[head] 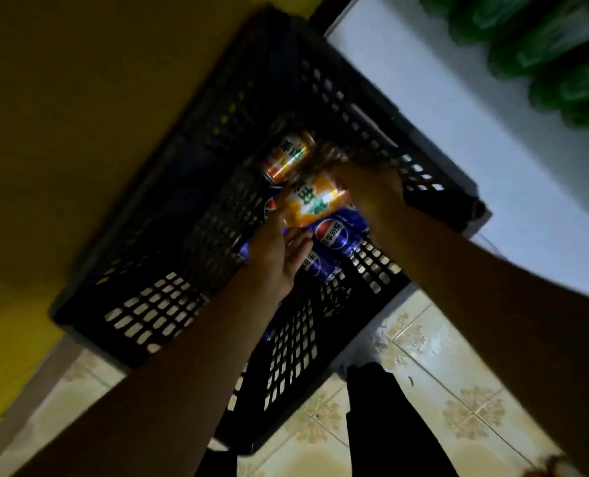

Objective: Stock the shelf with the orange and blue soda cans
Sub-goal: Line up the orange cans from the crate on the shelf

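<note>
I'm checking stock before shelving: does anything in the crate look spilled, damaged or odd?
Nothing stands out. The orange cans and blue cans lie loose on their sides in the black crate, with no spill visible. The picture is dark and blurred, so small dents cannot be ruled out.
</note>
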Available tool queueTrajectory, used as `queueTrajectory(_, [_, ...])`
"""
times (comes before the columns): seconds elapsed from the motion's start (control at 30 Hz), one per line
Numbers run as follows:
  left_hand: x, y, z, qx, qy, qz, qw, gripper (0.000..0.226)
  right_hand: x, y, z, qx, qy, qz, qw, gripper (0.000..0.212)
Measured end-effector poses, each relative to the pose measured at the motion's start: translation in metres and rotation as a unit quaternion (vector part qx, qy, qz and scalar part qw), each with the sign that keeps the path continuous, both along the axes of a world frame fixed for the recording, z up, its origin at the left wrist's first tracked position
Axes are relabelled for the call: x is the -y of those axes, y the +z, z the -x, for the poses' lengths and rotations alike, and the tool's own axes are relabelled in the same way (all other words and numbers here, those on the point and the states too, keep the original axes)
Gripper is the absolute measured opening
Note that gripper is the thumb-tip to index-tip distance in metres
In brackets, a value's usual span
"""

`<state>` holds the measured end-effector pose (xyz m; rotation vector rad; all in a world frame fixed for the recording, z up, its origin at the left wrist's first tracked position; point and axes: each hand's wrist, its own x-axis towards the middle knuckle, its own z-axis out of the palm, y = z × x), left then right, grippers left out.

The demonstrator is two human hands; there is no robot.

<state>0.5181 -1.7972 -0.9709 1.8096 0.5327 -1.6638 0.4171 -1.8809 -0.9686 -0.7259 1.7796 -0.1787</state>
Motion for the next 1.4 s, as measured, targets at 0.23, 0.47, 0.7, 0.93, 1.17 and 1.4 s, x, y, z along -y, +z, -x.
queueTrajectory(0.23, [-0.046, 0.172, 0.032, 0.127, 0.009, -0.03, 0.991, 0.042, -0.092, 0.179, 0.028, -0.066, -0.16, -0.01, 0.985, 0.04])
queueTrajectory(0.47, [-0.093, 0.34, 0.047, 0.137, 0.02, 0.035, 0.99, 0.043, -0.163, 0.331, 0.066, 0.19, -0.325, -0.096, 0.921, 0.055])
queueTrajectory(0.7, [-0.149, 0.458, 0.018, 0.126, -0.164, 0.201, 0.957, 0.023, -0.259, 0.46, 0.06, 0.401, -0.343, -0.05, 0.848, 0.009])
queueTrajectory(0.93, [-0.236, 0.547, -0.001, 0.052, -0.236, 0.351, 0.905, 0.037, -0.358, 0.514, 0.026, 0.508, -0.425, 0.029, 0.749, 0.046])
queueTrajectory(1.17, [-0.242, 0.605, 0.016, 0.138, -0.346, 0.442, 0.816, 0.056, -0.378, 0.572, 0.04, 0.434, -0.301, 0.182, 0.83, 0.036])
queueTrajectory(1.4, [-0.224, 0.661, 0.062, 0.244, -0.455, 0.533, 0.67, 0.07, -0.378, 0.627, 0.075, 0.066, -0.096, 0.489, 0.865, 0.072])
